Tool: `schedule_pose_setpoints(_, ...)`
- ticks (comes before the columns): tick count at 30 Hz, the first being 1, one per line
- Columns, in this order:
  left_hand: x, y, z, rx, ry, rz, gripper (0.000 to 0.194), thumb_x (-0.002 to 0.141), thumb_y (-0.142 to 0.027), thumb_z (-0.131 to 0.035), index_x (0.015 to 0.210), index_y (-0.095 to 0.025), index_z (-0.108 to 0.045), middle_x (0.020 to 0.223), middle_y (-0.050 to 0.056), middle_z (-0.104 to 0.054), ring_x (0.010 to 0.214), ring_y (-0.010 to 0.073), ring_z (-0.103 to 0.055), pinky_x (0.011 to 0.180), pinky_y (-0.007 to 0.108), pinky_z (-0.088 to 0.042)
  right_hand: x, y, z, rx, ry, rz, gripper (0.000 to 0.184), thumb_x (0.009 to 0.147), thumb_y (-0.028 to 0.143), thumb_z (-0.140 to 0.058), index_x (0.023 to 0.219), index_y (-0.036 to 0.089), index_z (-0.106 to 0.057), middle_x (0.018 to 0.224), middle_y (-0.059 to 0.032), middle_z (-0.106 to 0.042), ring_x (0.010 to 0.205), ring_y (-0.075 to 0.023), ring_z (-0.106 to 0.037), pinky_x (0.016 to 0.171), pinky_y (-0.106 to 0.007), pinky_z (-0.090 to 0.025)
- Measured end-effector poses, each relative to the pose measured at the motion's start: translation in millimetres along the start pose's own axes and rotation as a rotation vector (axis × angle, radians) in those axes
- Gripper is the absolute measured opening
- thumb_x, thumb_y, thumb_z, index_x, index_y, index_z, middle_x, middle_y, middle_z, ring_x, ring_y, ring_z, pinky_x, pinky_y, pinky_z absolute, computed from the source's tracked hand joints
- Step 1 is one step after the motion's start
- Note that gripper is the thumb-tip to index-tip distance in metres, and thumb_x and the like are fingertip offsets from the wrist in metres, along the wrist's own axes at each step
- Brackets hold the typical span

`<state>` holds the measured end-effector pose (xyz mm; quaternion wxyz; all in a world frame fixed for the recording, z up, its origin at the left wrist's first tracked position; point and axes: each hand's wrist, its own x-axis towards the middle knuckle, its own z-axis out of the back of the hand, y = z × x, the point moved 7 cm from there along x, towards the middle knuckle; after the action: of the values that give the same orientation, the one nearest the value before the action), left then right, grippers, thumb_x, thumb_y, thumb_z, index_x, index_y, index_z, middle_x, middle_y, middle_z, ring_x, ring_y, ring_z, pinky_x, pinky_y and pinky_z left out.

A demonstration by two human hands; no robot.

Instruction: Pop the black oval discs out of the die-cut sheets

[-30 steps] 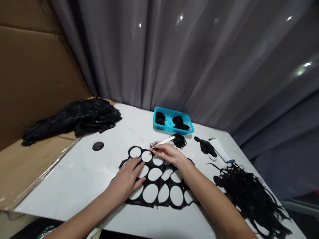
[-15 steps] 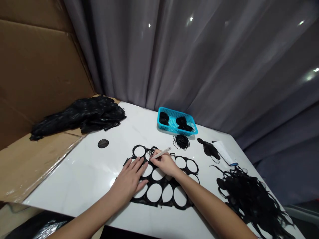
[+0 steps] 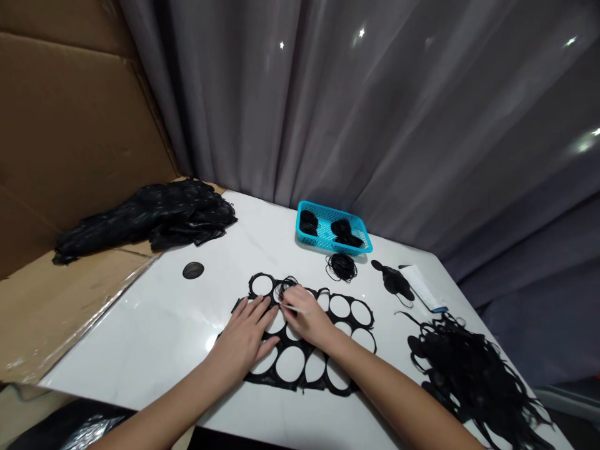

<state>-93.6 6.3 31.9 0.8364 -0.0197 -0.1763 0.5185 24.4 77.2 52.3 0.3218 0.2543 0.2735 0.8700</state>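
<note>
A thin black sheet (image 3: 307,340) full of large round holes lies flat on the white table, with white showing through. My left hand (image 3: 248,328) rests on its left side, palm down with fingers spread. My right hand (image 3: 307,315) is closed around a slim white stick-like tool (image 3: 293,308); its tip is close to the left fingertips and too small to make out. Just beyond the right fingers, thin black loops (image 3: 287,284) lie at the sheet's upper edge, partly covered by that hand.
A blue basket (image 3: 335,247) holds black round pieces, with a black ring bundle (image 3: 342,267) before it. One black disc (image 3: 193,270) lies left. Black scraps (image 3: 473,369) lie right, near a white-and-blue object (image 3: 424,287). A black sheet pile (image 3: 154,215) is on cardboard (image 3: 75,306).
The tool in my right hand has swung from pointing up and right to lying lower and nearly level. The right hand has turned over slightly; my left hand stays in place.
</note>
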Motion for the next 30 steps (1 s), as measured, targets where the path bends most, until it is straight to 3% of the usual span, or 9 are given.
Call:
schedule_pose_setpoints(2,1.5,0.5,-0.6,-0.008,0.008,0.006,0.047,0.096,-0.041,-0.058,0.138,-0.019,-0.057,0.143,0.014,-0.058,0.134,0.0337,-0.051,0.113,0.055,-0.034,10.9,-10.0,10.5,-0.063,-0.038,-0.016,0.017,0.080,0.007,-0.055,0.077,0.023,-0.050,0.084,-0.0040,-0.060,0.084,-0.0215,-0.051,0.079,-0.032,-0.042)
schedule_pose_setpoints(4,2.7,0.5,-0.4,-0.014,0.010,0.010,0.046,0.096,-0.041,-0.058,0.136,-0.019,-0.058,0.141,0.014,-0.059,0.133,0.0345,-0.052,0.113,0.056,-0.035,28.7,-36.0,39.4,-0.070,-0.180,-0.153,0.019,0.075,0.007,-0.055,0.073,0.023,-0.047,0.080,-0.0040,-0.058,0.083,-0.0225,-0.050,0.078,-0.033,-0.041)
schedule_pose_setpoints(7,2.9,-0.3,0.9,-0.022,0.011,0.016,0.046,0.097,-0.041,-0.058,0.137,-0.020,-0.057,0.143,0.014,-0.058,0.134,0.0343,-0.051,0.113,0.057,-0.034,56.7,-73.3,86.9,-0.069,-0.355,-0.287,0.016,0.081,0.009,-0.046,0.074,0.024,-0.043,0.080,-0.0063,-0.056,0.085,-0.0245,-0.050,0.079,-0.036,-0.039)
schedule_pose_setpoints(10,0.8,-1.1,2.6,-0.026,0.014,0.015,0.047,0.096,-0.043,-0.059,0.138,-0.021,-0.057,0.144,0.013,-0.057,0.135,0.0337,-0.050,0.113,0.056,-0.036,73.3,-93.4,104.7,0.006,-0.396,-0.373,0.015,0.082,0.015,-0.047,0.072,0.024,-0.041,0.071,-0.0031,-0.054,0.075,-0.0219,-0.052,0.072,-0.034,-0.040)
schedule_pose_setpoints(12,-1.6,-0.9,4.3,-0.035,0.014,0.010,0.050,0.096,-0.044,-0.060,0.141,-0.022,-0.054,0.145,0.012,-0.056,0.136,0.0328,-0.049,0.113,0.055,-0.036,77.1,-93.5,91.7,0.098,-0.327,-0.405,0.017,0.079,0.019,-0.053,0.069,0.024,-0.042,0.064,-0.0001,-0.053,0.065,-0.0189,-0.052,0.065,-0.031,-0.041)
schedule_pose_setpoints(15,-5.6,2.3,10.4,-0.040,-0.023,0.022,0.053,0.098,-0.044,-0.056,0.145,-0.020,-0.049,0.148,0.013,-0.054,0.139,0.0320,-0.047,0.115,0.054,-0.036,73.7,-78.6,52.2,0.267,-0.164,-0.426,0.018,0.077,0.027,-0.059,0.066,0.023,-0.045,0.062,0.0006,-0.059,0.054,-0.0154,-0.053,0.054,-0.028,-0.042)
schedule_pose_setpoints(20,-10.5,8.6,14.4,0.019,-0.058,0.045,0.049,0.101,-0.046,-0.049,0.138,-0.014,-0.055,0.141,0.017,-0.059,0.134,0.0321,-0.052,0.114,0.053,-0.038,60.8,-41.8,3.1,0.443,0.020,-0.378,0.016,0.079,0.030,-0.062,0.071,0.022,-0.051,0.068,0.0010,-0.064,0.059,-0.0144,-0.058,0.056,-0.025,-0.046)
schedule_pose_setpoints(24,-13.4,9.6,9.1,0.032,-0.045,0.030,0.050,0.102,-0.045,-0.048,0.139,-0.012,-0.054,0.144,0.017,-0.057,0.135,0.0321,-0.052,0.114,0.051,-0.039,54.8,-18.2,-10.1,0.403,0.124,-0.236,0.014,0.081,0.025,-0.063,0.071,0.021,-0.054,0.074,0.0030,-0.065,0.071,-0.0140,-0.058,0.066,-0.024,-0.043)
schedule_pose_setpoints(30,-16.5,10.8,4.4,0.043,-0.038,0.023,0.050,0.102,-0.044,-0.048,0.142,-0.014,-0.053,0.146,0.015,-0.055,0.137,0.0321,-0.050,0.113,0.050,-0.040,51.4,-14.1,-13.8,0.282,0.114,-0.188,0.018,0.081,0.019,-0.064,0.067,0.021,-0.053,0.076,0.0037,-0.059,0.075,-0.0143,-0.055,0.069,-0.025,-0.039)
